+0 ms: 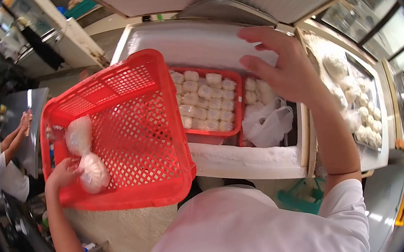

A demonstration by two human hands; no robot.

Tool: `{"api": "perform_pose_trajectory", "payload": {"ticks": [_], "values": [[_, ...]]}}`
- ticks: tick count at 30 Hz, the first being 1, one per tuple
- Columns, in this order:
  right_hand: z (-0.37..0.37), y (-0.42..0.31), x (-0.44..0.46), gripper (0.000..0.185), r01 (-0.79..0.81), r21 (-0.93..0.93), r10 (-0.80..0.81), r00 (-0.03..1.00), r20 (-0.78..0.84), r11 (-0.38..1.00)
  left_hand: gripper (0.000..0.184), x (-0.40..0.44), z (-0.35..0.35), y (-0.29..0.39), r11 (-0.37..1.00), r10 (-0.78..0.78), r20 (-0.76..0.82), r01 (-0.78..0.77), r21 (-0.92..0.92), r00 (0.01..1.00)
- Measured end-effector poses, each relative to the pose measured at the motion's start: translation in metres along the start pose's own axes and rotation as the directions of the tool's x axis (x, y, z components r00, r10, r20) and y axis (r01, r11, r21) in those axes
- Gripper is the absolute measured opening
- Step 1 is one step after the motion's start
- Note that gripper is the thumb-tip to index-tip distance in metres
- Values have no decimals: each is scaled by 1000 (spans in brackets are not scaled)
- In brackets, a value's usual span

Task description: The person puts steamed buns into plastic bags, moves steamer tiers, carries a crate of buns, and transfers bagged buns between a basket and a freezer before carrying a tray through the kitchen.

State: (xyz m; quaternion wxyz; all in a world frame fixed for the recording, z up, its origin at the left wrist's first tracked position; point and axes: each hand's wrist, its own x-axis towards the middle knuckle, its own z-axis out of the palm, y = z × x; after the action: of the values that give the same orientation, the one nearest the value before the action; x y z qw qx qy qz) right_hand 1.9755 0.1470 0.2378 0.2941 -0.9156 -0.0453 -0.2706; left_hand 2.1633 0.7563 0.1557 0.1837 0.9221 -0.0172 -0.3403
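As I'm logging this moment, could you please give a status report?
Left hand at left end of red basket, grip unclear. Right hand open, empty, raised over freezer. Two white bags inside basket. Basket partly hides red tray.

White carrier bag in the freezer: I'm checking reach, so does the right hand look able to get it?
Probably yes: the right hand looks empty above the chest freezer, and the red basket leaves the white carrier bag uncovered.

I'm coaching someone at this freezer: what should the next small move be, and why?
Probably bring the right hand to the right wall of the red basket to steady it: that hand is raised and empty, while only the left hand is at the basket, beside the white bags.
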Motion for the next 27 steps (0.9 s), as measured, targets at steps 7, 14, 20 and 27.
{"api": "perform_pose_trajectory", "payload": {"ticks": [7,14,20,27], "values": [[22,-20,-51,39,-270,123,253,958,137,955,72,46,4,-55,968,115,390,-15,-249,913],[42,5,-102,33,-596,320,598,795,104,737,80,51,9,-14,990,50,425,10,-138,904],[54,-13,-85,30,-526,347,536,841,76,777,92,16,25,62,989,143,103,-138,-52,984],[85,-85,-14,29,-262,372,247,965,89,890,93,-27,17,69,963,269,-190,-270,18,944]]}}
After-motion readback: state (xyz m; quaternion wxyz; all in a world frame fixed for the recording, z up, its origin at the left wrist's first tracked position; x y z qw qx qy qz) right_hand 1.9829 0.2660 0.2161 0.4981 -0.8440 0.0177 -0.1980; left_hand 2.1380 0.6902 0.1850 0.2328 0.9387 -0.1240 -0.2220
